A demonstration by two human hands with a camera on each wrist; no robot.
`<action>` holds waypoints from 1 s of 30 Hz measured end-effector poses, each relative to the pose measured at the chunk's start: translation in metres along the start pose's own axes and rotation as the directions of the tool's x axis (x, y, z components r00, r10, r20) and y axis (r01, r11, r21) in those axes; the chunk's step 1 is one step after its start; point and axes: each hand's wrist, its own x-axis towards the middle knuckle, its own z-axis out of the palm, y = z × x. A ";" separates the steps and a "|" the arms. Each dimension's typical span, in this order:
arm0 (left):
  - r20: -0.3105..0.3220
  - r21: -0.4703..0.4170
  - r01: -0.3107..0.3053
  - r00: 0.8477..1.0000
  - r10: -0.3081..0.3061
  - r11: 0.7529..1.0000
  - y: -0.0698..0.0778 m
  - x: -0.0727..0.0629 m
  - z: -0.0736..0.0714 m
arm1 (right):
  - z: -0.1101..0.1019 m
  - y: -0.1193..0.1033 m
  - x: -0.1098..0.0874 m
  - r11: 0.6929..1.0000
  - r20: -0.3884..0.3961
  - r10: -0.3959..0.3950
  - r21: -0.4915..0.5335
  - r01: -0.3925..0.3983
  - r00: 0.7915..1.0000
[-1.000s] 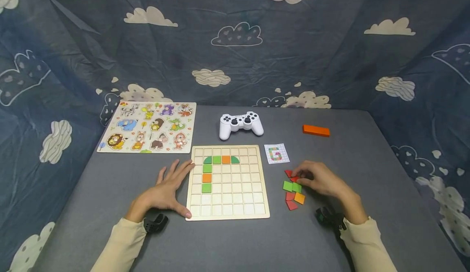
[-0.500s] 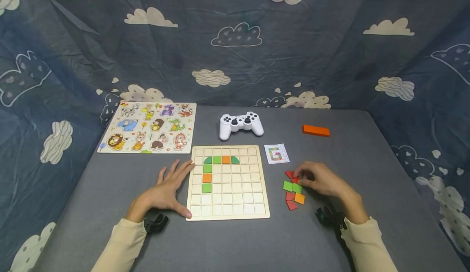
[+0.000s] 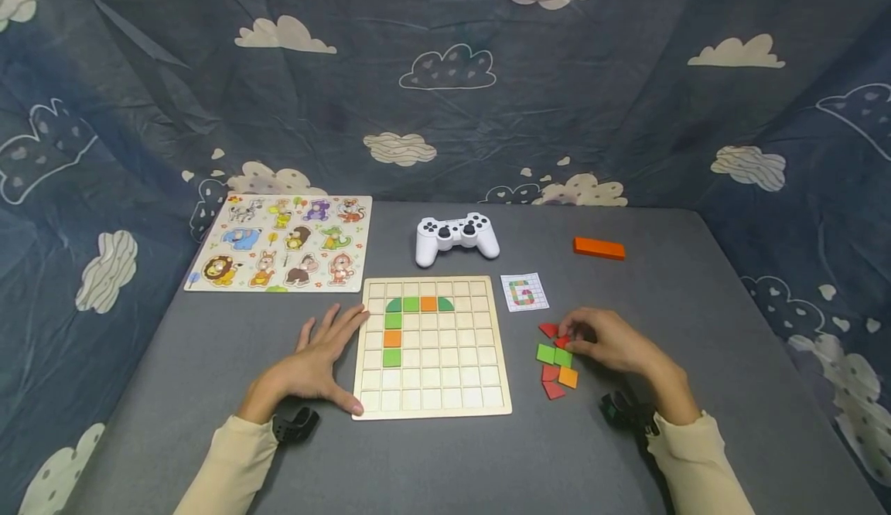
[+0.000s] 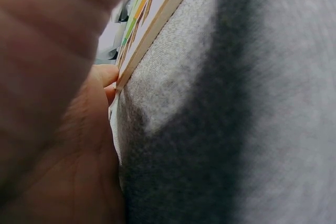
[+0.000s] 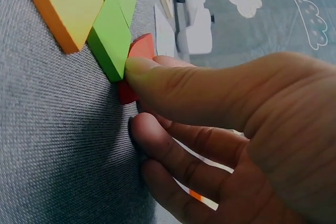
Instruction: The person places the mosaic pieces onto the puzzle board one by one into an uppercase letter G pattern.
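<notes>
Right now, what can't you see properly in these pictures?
Head view: the whole red tile; fingers of the right hand cover part.
Head view: the card; its picture is too small to make out each shape.
Left wrist view: most of the board; the top edge and left hand hide it.
Right wrist view: the orange tile's tip; the top edge cuts it off.

Bench (image 3: pixel 445 461) is seen from high up by head cam, facing fwd/down. Board (image 3: pixel 441 359) is seen v. close by L wrist cam (image 3: pixel 295 424), green tiles (image 5: pixel 109 38) by R cam (image 3: pixel 617 411); both are shared w/ head view.
</notes>
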 end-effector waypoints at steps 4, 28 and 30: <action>-0.001 0.005 -0.004 1.000 0.004 1.000 -0.001 0.000 0.001 | 0.000 0.000 0.000 1.000 -0.003 0.000 0.011 0.000 1.000; 0.001 0.004 0.001 1.000 -0.001 1.000 -0.001 0.000 0.000 | 0.003 -0.025 0.009 0.995 -0.065 -0.092 0.032 0.094 0.994; 0.000 0.005 0.001 1.000 -0.001 1.000 -0.001 0.000 0.000 | 0.006 -0.029 0.012 0.991 -0.059 -0.122 0.041 0.124 0.991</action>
